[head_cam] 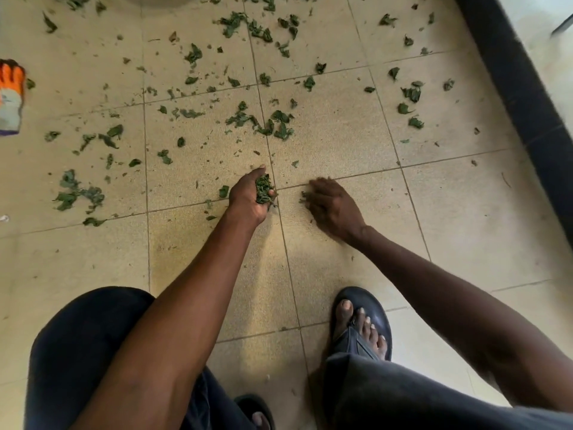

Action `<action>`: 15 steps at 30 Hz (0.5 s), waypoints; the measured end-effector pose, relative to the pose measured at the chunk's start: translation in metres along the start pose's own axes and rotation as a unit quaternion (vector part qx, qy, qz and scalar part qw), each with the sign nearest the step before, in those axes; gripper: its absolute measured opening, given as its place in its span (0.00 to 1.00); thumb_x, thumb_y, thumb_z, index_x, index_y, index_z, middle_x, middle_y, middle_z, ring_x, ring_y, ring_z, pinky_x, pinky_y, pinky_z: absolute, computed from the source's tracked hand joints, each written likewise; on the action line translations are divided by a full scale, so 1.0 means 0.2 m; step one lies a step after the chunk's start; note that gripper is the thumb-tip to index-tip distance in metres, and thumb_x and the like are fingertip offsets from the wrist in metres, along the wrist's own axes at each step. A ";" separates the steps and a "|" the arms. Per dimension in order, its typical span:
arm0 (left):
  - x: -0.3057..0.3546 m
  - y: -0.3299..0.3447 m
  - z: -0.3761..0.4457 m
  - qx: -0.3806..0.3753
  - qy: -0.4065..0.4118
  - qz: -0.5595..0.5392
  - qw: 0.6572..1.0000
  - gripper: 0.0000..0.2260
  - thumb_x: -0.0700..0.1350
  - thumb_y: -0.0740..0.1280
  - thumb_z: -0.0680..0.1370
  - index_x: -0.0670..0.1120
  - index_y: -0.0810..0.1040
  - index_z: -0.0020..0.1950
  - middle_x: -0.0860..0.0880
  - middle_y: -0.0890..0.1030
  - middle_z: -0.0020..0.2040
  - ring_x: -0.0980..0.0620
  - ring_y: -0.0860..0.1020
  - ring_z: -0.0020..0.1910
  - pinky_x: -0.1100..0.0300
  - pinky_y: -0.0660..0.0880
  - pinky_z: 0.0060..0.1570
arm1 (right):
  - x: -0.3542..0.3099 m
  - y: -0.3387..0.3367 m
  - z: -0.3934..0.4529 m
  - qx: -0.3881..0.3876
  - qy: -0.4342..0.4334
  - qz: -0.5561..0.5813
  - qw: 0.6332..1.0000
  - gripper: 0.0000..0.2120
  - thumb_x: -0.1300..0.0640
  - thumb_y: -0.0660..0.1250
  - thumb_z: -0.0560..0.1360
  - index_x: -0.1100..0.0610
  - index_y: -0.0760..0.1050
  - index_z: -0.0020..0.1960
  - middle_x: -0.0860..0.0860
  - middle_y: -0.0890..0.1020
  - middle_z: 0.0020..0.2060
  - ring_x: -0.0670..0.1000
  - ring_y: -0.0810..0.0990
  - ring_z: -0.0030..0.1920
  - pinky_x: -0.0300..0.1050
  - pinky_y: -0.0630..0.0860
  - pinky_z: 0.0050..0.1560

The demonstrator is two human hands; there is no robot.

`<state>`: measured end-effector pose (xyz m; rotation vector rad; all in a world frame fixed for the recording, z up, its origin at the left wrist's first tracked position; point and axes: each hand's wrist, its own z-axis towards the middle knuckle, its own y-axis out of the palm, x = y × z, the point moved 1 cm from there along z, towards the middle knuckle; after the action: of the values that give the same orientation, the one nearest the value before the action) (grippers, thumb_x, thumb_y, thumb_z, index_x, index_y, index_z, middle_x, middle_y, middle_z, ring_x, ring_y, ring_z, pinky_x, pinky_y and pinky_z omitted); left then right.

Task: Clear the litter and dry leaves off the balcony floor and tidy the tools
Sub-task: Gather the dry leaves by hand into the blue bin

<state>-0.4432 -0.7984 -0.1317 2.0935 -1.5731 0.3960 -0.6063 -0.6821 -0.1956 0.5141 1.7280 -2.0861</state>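
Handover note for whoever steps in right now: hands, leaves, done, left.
Left hand: holds a bunch of gathered leaves, low over the floor.
Right hand: on the tile, fingers down over a few scraps; grip unclear.
Leaves: loose leaves scattered across most tiles ahead and to both sides.
Glove: lies on the floor at far left.
Done: tiles nearest the feet mostly cleared.
Left: pick up the rest, bin the handful, tidy the glove. No bin in view.

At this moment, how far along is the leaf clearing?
Early. Tiles near the feet look mostly cleared. The left hand holds a clump of leaves; the right hand gathers scraps. Scattered leaves cover the floor beyond, and a glove lies untidied.
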 end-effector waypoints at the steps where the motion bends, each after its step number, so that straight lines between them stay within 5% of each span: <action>1: -0.01 0.00 0.00 -0.003 0.000 0.002 1.000 0.06 0.38 0.73 0.74 0.44 0.77 0.46 0.45 0.75 0.42 0.50 0.72 0.35 0.64 0.69 0.25 | 0.00 -0.04 -0.03 0.013 0.041 0.023 0.999 0.15 0.54 0.64 0.79 0.58 0.78 0.63 0.59 0.73 0.69 0.59 0.69 0.71 0.58 0.67 0.70; 5: -0.03 0.02 -0.01 -0.019 -0.002 0.005 1.000 0.05 0.38 0.72 0.75 0.43 0.77 0.46 0.46 0.73 0.41 0.50 0.71 0.34 0.64 0.69 0.24 | -0.04 -0.07 -0.18 0.008 0.276 0.092 0.957 0.47 0.33 0.67 0.71 0.58 0.52 0.78 0.56 0.56 0.77 0.58 0.55 0.77 0.58 0.56 0.76; 7: -0.04 0.03 -0.02 -0.023 -0.004 0.008 1.000 0.05 0.38 0.72 0.75 0.43 0.77 0.47 0.46 0.73 0.41 0.50 0.70 0.35 0.64 0.69 0.24 | -0.12 0.01 -0.26 -0.040 0.322 0.055 0.944 0.59 0.25 0.63 0.67 0.61 0.39 0.79 0.58 0.45 0.79 0.58 0.43 0.78 0.57 0.45 0.78; 10: -0.05 0.04 -0.02 -0.029 -0.003 0.009 1.000 0.06 0.38 0.73 0.74 0.43 0.77 0.46 0.46 0.73 0.41 0.50 0.70 0.35 0.64 0.69 0.24 | -0.21 0.12 -0.27 -0.056 0.327 -0.009 0.943 0.62 0.21 0.57 0.67 0.61 0.32 0.77 0.58 0.35 0.77 0.55 0.32 0.77 0.53 0.35 0.77; 15: -0.03 0.02 -0.02 -0.020 -0.001 0.010 1.000 0.05 0.39 0.72 0.74 0.44 0.77 0.43 0.46 0.74 0.39 0.50 0.70 0.33 0.63 0.68 0.25 | -0.18 0.16 -0.04 -0.009 0.303 -0.019 0.953 0.52 0.24 0.52 0.72 0.56 0.34 0.79 0.57 0.34 0.77 0.54 0.32 0.77 0.54 0.36 0.77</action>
<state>-0.4482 -0.7917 -0.1297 2.0499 -1.5920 0.3663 -0.5580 -0.6778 -0.2051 1.2246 2.0774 -2.0660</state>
